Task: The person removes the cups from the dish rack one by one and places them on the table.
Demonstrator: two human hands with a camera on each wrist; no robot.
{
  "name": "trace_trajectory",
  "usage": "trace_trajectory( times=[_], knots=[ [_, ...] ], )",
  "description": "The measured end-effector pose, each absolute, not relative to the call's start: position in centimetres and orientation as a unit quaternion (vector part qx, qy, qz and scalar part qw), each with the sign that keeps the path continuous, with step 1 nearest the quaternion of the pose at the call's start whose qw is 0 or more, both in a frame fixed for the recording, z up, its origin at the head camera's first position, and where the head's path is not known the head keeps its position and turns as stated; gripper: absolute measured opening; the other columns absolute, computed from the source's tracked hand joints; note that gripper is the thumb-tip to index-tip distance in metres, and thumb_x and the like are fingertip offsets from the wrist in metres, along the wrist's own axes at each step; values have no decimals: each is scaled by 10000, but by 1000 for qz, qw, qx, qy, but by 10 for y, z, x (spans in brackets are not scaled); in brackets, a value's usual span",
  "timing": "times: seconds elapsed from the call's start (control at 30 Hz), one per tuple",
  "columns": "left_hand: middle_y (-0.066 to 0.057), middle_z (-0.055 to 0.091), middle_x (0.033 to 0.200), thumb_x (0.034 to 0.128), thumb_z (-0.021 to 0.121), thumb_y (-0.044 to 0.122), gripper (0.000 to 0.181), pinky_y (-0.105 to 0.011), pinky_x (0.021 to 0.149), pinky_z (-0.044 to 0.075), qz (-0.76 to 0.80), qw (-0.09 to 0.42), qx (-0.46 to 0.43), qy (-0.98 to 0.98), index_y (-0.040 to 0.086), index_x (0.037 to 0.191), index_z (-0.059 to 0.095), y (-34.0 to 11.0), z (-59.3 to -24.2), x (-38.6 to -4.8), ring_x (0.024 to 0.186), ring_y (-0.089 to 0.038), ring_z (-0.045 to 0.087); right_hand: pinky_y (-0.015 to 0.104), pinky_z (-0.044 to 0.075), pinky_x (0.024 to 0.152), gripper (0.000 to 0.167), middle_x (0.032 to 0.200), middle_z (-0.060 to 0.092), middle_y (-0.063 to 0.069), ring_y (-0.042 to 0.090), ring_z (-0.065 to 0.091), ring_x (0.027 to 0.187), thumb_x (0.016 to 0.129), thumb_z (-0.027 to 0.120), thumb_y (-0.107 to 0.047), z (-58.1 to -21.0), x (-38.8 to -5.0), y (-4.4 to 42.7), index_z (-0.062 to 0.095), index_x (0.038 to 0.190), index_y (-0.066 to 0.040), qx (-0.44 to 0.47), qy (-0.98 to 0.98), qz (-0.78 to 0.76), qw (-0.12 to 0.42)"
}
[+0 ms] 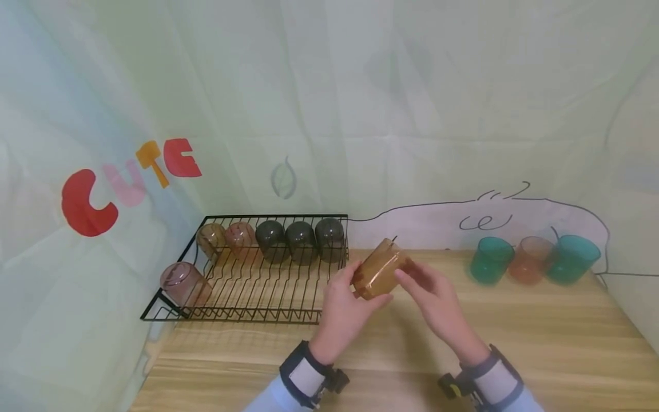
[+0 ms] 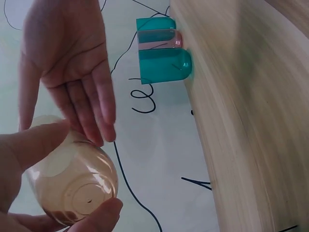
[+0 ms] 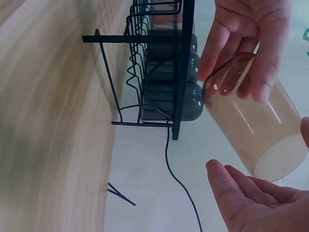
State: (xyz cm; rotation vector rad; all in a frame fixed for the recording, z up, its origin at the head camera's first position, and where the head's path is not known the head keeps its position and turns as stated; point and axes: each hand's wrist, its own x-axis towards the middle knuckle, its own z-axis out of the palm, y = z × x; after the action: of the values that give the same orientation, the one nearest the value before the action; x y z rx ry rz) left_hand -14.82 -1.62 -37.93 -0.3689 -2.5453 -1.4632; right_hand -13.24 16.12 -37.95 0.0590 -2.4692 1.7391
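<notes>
An amber see-through cup (image 1: 380,270) is held tilted above the table, gripped by my left hand (image 1: 346,303) around its base end. In the left wrist view, the thumb and fingers of that hand wrap the cup (image 2: 79,186), whose round base shows. My right hand (image 1: 435,297) is at the cup's rim end, fingers fairly straight and spread. The right wrist view has the right hand's fingers (image 3: 236,188) beside the open rim of the cup (image 3: 256,121), with the thumb on the other side. Whether they touch the rim I cannot tell.
On the left stands a black wire rack (image 1: 257,292) bearing several upside-down cups: dark grey ones (image 1: 301,243), an amber one (image 1: 211,240) and pink ones (image 1: 240,239). Two teal cups (image 1: 491,260) and a pinkish cup (image 1: 530,261) stand at the table's back right. A curtain (image 1: 386,143) hangs behind.
</notes>
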Motion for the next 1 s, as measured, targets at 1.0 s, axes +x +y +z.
trace_trajectory(
  times=[1.0],
  knots=[
    [-46, 560, 1304, 706, 807, 284, 752, -244, 902, 519, -514, 25, -124, -848, 134, 1343, 436, -8, -385, -145, 1162, -162, 573, 235, 558, 795, 779, 1263, 583, 28, 174, 593, 1088, 660, 807, -441, -372, -131, 147, 506, 1316, -150, 29, -801, 579, 147]
  ],
)
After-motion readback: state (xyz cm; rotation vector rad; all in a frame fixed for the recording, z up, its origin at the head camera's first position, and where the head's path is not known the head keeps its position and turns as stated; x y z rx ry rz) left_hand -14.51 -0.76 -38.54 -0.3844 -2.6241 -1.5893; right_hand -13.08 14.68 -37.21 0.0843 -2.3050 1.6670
